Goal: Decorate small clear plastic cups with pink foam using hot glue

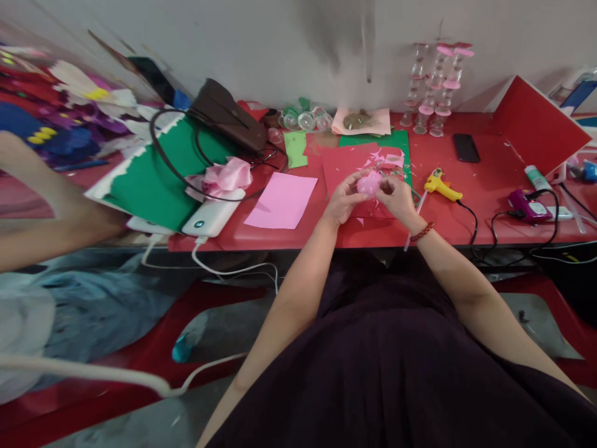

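Between my two hands is a small round pink piece (368,185), shiny and partly covered by the fingers; its exact kind I cannot make out. My left hand (344,198) curls round its left side, with the thumb along the bottom. Pressed to its right edge are the fingertips of my right hand (395,196), in a pinch. Underneath lies red card (340,165) strewn with pink paper scraps (390,157). A yellow glue gun (442,185) rests to the right of my right hand, and a pink paper sheet (282,200) lies left of my left hand.
Clear plastic towers with pink discs (438,87) stand by the wall. Behind are clear plastic cups (305,119) and a brown bag (231,115). A phone (466,148) and a purple device (529,206) with cables lie right. Another person's arm (56,205) and a white power bank (213,213) are left.
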`<action>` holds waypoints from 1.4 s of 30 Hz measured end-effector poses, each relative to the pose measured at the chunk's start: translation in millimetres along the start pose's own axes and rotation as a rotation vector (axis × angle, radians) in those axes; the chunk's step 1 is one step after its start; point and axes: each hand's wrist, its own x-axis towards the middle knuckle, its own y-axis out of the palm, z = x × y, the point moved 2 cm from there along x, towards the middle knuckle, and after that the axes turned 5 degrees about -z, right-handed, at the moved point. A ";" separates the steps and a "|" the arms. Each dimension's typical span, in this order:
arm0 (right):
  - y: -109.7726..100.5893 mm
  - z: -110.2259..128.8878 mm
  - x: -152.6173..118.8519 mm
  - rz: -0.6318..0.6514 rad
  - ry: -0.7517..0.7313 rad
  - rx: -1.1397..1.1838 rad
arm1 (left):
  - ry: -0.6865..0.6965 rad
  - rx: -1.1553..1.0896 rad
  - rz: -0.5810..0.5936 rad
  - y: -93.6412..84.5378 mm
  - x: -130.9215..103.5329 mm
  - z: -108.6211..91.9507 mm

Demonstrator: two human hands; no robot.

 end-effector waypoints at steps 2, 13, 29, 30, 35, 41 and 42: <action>0.4 -0.9 0.5 -0.006 -0.011 0.000 | -0.011 0.003 0.010 0.3 -0.5 -0.3; 1.8 -2.4 1.7 -0.002 0.010 0.026 | -0.020 -0.011 -0.033 0.0 0.9 0.9; 3.8 -10.3 2.1 0.029 0.007 0.072 | -0.026 -0.042 -0.017 -3.8 4.0 5.9; 3.7 -10.2 2.2 0.024 0.011 0.065 | -0.026 -0.048 -0.025 -4.0 4.4 6.2; 4.0 -8.1 2.5 -0.018 0.010 0.084 | -0.017 -0.036 -0.067 -6.0 5.6 7.9; 3.2 -8.6 3.1 0.024 0.034 0.107 | -0.008 -0.040 -0.060 -4.9 4.3 7.1; 2.8 -9.2 3.5 0.029 0.040 0.126 | -0.017 -0.038 -0.056 -4.3 4.0 6.7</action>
